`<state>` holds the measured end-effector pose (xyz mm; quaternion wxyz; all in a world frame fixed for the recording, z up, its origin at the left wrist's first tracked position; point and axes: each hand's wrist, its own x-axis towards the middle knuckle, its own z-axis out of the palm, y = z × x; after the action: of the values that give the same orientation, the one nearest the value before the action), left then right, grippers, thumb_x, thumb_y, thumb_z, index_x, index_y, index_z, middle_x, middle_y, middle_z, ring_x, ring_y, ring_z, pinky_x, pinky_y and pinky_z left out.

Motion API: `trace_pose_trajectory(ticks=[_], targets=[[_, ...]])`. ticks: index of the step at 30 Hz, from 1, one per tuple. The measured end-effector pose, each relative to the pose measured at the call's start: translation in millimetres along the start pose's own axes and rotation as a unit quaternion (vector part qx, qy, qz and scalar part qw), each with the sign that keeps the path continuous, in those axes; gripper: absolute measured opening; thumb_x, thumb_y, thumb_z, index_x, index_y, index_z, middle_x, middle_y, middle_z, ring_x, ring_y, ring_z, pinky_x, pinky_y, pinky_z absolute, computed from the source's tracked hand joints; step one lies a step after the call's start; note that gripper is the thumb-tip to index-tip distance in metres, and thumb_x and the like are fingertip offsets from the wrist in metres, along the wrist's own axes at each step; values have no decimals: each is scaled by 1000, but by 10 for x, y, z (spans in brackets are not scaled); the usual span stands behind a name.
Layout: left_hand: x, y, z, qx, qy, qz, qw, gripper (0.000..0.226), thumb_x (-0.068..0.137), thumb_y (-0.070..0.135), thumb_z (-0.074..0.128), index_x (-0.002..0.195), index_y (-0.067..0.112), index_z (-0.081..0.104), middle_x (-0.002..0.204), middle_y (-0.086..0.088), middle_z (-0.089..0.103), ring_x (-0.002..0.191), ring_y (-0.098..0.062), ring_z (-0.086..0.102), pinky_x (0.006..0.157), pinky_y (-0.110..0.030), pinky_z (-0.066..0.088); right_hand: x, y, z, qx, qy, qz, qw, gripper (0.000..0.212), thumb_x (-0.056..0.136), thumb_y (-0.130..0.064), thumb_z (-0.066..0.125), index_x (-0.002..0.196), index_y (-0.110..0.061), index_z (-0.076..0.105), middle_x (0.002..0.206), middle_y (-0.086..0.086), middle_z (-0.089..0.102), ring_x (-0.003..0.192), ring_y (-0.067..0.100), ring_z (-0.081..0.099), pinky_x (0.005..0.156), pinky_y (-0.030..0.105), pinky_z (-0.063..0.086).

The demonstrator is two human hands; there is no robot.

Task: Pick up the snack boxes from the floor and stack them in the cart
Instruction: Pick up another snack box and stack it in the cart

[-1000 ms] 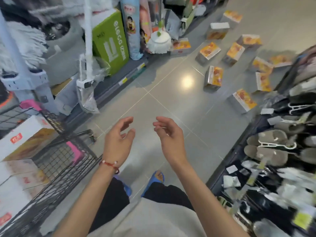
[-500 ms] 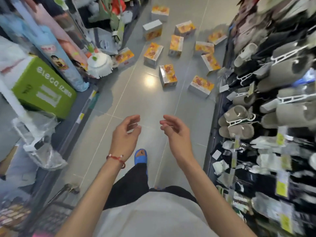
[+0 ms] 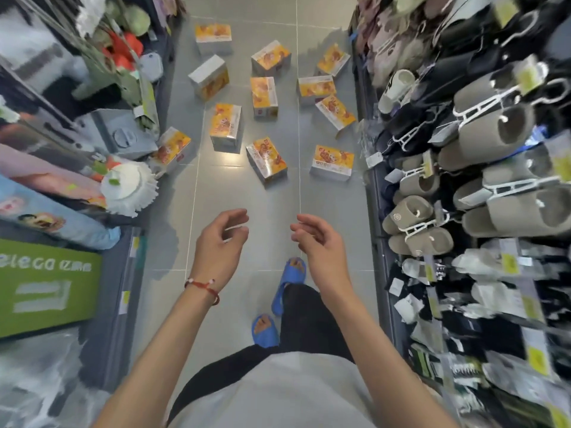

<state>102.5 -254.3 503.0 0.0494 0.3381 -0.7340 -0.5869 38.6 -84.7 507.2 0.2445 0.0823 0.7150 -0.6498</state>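
Both hands up in front of me, lower centre of frame, nothing in either. Left hand (image 3: 221, 242) and right hand (image 3: 321, 245) have loosely curled fingers, palms turned toward each other w/ a gap between. That looks to me like a ready pose for taking a box by its two sides.

Snack boxes (image 3: 267, 160) are all down on the grey tile floor (image 3: 247, 196), scattered across upper centre of frame, eleven by my count. They lie at all angles, some flat w/ the orange picture face up, some on edge showing white sides, so I'd guess they were dumped, not placed. Nearest two sit just above my hands, centre and centre-right; one more is tucked against the shelf base at left. None touched yet. Cart isn't in view, so I can't say how full it is.

My blue sandals (image 3: 292, 273) point up the aisle toward the pile. There's a red string bracelet (image 3: 204, 287) on the left wrist.

Writing: the green carton (image 3: 46, 285) at left edge reads "elega" plus characters too blurred for me. Box print is orange and white w/ a cartoon figure, txt too small to read. Grey slippers (image 3: 494, 128) hang w/ yellow tags on the right, unreadable. A white mop head (image 3: 126, 183) is at mid left.
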Motion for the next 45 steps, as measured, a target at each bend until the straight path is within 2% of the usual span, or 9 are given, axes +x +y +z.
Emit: trace_pose_trajectory(ticks=[12,18,22,24,28,35,39,42,45], targets=[[2453,718,217,25,-31,-31,999,30,97,3,58,123,17,65,118,2,70,109,-11,64,93,-23,50,2229,-991,558,-15,7,55,998,26,100,-7,61,112,-29,69,111,-3,76,103,9,71,89,21,55],[3622,970,215,32,-61,-46,997,30,95,2,58,121,17,66,116,0,70,110,-13,64,96,-25,49,3182,-1479,878,-21,20,94,995,27,99,-5,61,108,-30,68,117,3,74,108,14,69,95,28,54],[4505,948,173,42,-102,-75,991,29,95,6,61,120,19,66,118,0,71,112,-16,65,102,-34,50,3845,-1616,1175,-7,46,119,992,23,100,-6,61,110,-26,68,115,3,74,87,-2,69,85,17,53],[4944,927,185,58,-127,-87,986,29,95,7,63,122,15,66,119,-2,71,110,-16,65,100,-31,50,4159,-1637,1336,-2,68,130,989,25,99,-6,62,107,-29,68,114,1,75,80,-7,68,82,14,54],[5772,889,188,93,-174,-111,974,25,95,3,58,113,19,65,114,-3,69,106,-15,64,90,-19,45,4696,-1649,1640,24,118,177,977,28,101,-7,61,100,-34,67,120,-1,73,93,0,69,80,15,53],[6879,488,449,182,-234,-145,944,29,95,5,55,121,14,65,114,-5,70,101,-16,64,73,-10,43,5515,-1218,1883,89,198,266,939,26,103,-12,60,128,-15,65,119,6,71,101,14,68,76,14,53],[7288,-18,719,229,-255,-171,924,26,96,8,56,120,12,66,113,-6,70,97,-22,66,77,-16,47,5920,-720,1935,103,197,299,928,30,105,-15,58,135,-15,61,122,4,68,109,16,68,87,21,55],[7528,-467,921,261,-272,-185,908,27,95,8,57,120,11,67,114,-8,70,103,-26,66,91,-29,49,6198,-283,1938,117,214,317,916,31,104,-13,57,135,-13,61,109,0,67,102,14,66,83,21,55],[7718,-911,1118,279,-284,-198,896,26,94,7,57,117,11,67,112,-9,71,100,-25,66,91,-31,49,6474,211,1909,120,230,332,907,33,103,-11,57,135,-12,62,108,1,66,103,16,65,84,25,55]])
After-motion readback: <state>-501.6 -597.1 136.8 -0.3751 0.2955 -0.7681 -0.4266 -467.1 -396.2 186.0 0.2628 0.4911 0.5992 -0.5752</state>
